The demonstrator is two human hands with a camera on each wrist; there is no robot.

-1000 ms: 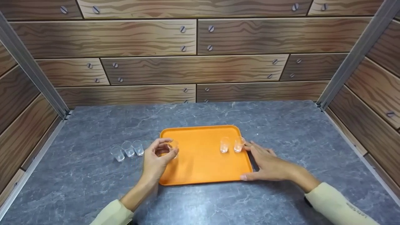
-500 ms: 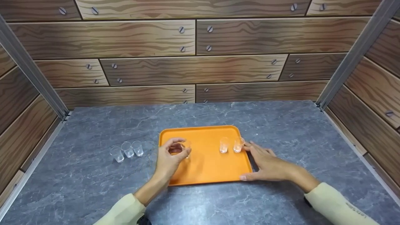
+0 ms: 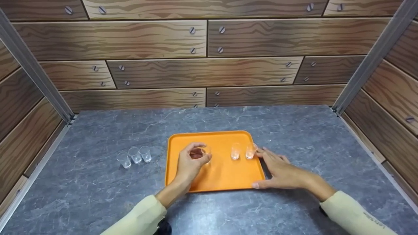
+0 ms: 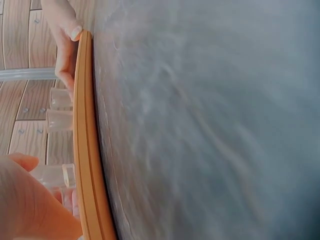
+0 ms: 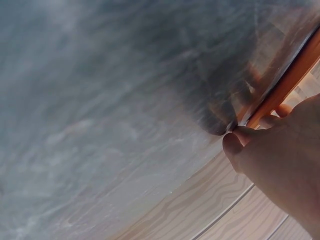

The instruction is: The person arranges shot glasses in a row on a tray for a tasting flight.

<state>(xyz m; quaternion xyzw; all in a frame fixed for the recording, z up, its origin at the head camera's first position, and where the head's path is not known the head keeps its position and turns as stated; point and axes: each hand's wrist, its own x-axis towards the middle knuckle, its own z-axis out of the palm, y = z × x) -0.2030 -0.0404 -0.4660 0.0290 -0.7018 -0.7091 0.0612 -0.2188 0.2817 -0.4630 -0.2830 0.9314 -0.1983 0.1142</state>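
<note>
Over the middle of an orange tray [image 3: 228, 176], my left hand [image 3: 189, 164] pinches a small clear shot glass [image 3: 208, 152] between thumb and fingers. In the left wrist view the held glass [image 4: 52, 176] is upright with its base close above the tray rim line; I cannot tell whether it touches the tray. Two more shot glasses stand on the tray's right side, one [image 3: 235, 151] beside the other [image 3: 250, 151]. My right hand [image 3: 281, 169] rests at the tray's right edge, thumb on the near corner, fingers extended near the outer glass. The right wrist view shows that hand [image 5: 285, 155] against the rim.
Three clear shot glasses [image 3: 135, 155] stand in a slanting row on the grey marbled table [image 3: 98, 192], left of the tray. Wood-patterned panels [image 3: 156, 39] enclose the back and sides, with metal posts [image 3: 42, 75] at the corners.
My left hand has carried the shot glass rightward, from the tray's left edge toward its middle. The right hand and the other glasses have stayed in place.
</note>
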